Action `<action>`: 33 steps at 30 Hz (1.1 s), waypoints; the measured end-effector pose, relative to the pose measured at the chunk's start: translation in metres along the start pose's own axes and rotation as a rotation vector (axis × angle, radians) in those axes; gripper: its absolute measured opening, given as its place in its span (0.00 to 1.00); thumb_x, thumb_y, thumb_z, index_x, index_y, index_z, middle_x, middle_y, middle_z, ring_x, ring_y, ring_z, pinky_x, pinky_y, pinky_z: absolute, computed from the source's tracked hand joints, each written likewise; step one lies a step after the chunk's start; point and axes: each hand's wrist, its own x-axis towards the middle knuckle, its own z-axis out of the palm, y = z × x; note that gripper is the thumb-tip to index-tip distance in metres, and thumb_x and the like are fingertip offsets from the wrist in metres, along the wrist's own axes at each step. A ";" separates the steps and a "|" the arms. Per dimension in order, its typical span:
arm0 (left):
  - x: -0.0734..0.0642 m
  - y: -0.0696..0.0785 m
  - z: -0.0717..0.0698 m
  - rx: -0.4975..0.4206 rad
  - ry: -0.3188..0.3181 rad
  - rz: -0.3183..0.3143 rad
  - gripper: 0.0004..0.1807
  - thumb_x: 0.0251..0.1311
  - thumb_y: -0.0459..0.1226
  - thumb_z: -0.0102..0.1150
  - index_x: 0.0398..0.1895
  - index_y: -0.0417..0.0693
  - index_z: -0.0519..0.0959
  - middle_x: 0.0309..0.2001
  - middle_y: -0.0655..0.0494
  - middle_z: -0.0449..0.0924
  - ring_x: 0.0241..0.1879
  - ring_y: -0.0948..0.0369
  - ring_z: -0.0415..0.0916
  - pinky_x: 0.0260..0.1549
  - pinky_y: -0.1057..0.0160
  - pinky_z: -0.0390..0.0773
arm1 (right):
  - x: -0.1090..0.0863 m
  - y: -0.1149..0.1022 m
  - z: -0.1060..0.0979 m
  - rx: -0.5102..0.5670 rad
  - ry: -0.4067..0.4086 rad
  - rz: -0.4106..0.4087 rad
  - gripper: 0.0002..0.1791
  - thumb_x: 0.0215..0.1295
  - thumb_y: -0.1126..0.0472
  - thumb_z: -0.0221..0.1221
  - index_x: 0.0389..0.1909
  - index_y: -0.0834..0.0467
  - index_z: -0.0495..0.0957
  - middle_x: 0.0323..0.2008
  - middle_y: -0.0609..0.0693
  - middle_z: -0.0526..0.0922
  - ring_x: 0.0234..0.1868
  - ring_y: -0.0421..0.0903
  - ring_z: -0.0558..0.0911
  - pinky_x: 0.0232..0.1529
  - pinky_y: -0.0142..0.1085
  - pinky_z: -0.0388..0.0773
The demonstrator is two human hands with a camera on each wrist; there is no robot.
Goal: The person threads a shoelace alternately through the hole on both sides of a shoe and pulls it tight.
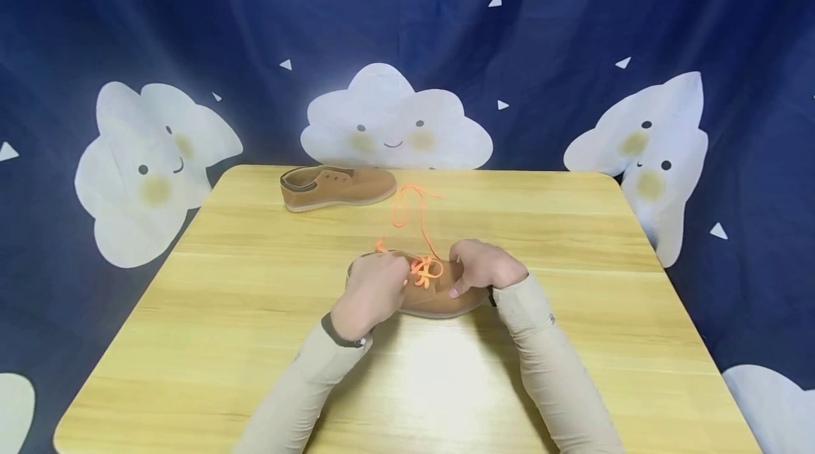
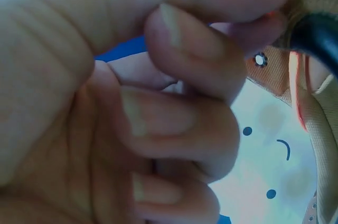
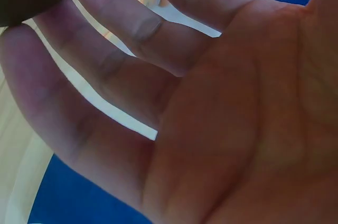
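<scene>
A brown shoe point(image 1: 439, 302) lies sideways on the table, its toe to the right. An orange shoelace point(image 1: 425, 270) crosses its front in loose loops, and one long tail trails onto the table behind. Over the shoe's opening, my left hand point(image 1: 376, 291) pinches the orange lace between thumb and forefinger; only a sliver of orange shows at the fingertips. The other fingers of this left hand point(image 2: 158, 108) are curled. My right hand point(image 1: 487, 266) grips the toe, thumb on the near side. In the right wrist view the right hand point(image 3: 211, 108) hides most of the shoe.
A second brown shoe point(image 1: 344, 189), with no lace in its eyelets, stands near the far edge of the wooden table point(image 1: 223, 312). Behind the table hangs a dark blue curtain point(image 1: 395, 22) with white clouds and triangles.
</scene>
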 end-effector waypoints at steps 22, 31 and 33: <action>-0.074 -0.054 0.041 -0.264 -0.307 0.007 0.18 0.45 0.32 0.70 0.09 0.58 0.73 0.14 0.70 0.65 0.17 0.67 0.62 0.18 0.67 0.61 | 0.000 0.000 -0.002 0.000 0.017 0.023 0.29 0.50 0.57 0.80 0.51 0.63 0.80 0.47 0.53 0.83 0.47 0.49 0.80 0.51 0.46 0.81; -0.073 -0.066 0.049 -0.391 -0.363 -0.008 0.17 0.48 0.30 0.71 0.10 0.55 0.75 0.14 0.68 0.68 0.16 0.67 0.64 0.16 0.68 0.63 | -0.001 0.001 -0.002 0.013 0.018 0.026 0.30 0.50 0.56 0.80 0.51 0.62 0.79 0.48 0.52 0.83 0.47 0.49 0.80 0.51 0.47 0.81; -0.071 -0.070 0.049 -0.419 -0.384 -0.010 0.16 0.50 0.32 0.74 0.13 0.54 0.77 0.16 0.68 0.70 0.18 0.66 0.66 0.18 0.68 0.65 | -0.001 0.001 -0.001 0.014 0.020 0.023 0.29 0.49 0.56 0.80 0.50 0.62 0.80 0.46 0.51 0.83 0.45 0.49 0.80 0.49 0.46 0.80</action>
